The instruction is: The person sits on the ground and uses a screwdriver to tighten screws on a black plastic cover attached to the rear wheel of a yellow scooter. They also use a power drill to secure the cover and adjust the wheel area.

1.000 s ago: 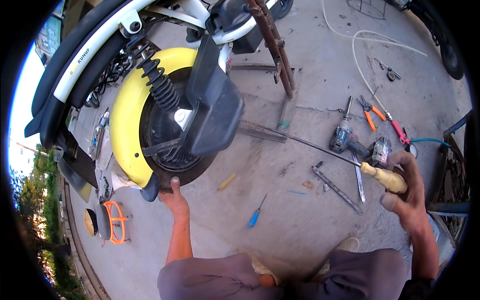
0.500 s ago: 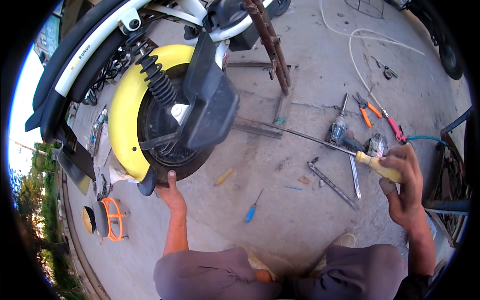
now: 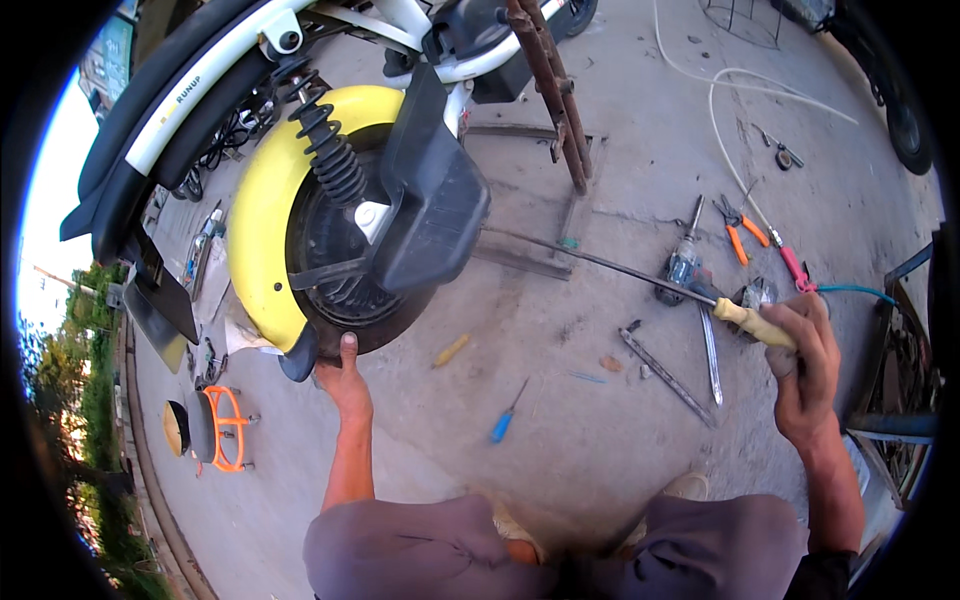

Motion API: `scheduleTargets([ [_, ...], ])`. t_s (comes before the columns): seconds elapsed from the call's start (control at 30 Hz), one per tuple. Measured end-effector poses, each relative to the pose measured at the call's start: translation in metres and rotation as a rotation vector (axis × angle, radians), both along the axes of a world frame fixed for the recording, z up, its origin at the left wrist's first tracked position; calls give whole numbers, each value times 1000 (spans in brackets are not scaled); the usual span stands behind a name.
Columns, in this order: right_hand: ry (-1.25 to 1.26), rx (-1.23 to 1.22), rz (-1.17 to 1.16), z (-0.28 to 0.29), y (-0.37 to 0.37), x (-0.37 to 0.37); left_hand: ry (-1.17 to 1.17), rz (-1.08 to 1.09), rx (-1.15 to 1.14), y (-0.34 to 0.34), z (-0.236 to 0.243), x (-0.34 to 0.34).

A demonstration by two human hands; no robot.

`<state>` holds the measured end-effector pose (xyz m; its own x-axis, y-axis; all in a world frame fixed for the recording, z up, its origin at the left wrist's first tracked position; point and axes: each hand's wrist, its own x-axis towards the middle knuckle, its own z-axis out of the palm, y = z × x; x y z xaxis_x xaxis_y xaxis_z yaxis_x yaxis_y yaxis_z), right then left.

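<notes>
A scooter's rear wheel (image 3: pixel 345 285) with a yellow mudguard (image 3: pixel 262 215) and a black spring shock (image 3: pixel 328 155) stands on the concrete at upper left. My left hand (image 3: pixel 345 378) presses against the bottom of the tyre, thumb up on the rubber. My right hand (image 3: pixel 805 360) is closed round the yellow handle (image 3: pixel 752 322) of a long thin metal rod (image 3: pixel 600 262). The rod runs left across the ground to the black cover (image 3: pixel 425 195) beside the wheel.
Tools lie on the concrete: a blue screwdriver (image 3: pixel 507 415), a small yellow piece (image 3: pixel 451 350), flat metal bars (image 3: pixel 668 375), orange pliers (image 3: pixel 742 225), a power tool (image 3: pixel 682 262). A rusty stand (image 3: pixel 550 85), a white hose (image 3: pixel 725 100) and an orange stool (image 3: pixel 222 428) are around.
The view has shifted a little. My right hand with the yellow-handled rod has moved slightly up and left. My left hand stays on the tyre.
</notes>
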<state>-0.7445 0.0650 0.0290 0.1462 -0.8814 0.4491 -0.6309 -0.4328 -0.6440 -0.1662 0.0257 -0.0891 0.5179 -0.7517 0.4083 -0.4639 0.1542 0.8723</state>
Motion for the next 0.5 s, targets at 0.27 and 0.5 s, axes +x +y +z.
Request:
scheduleTargets([
  [0.27,-197,368,-79,15,-6,16,-18,62,44,5,13,3],
  [0.5,-265,500,0,16,-6,9,-14,122,-43,-6,-2,16],
])
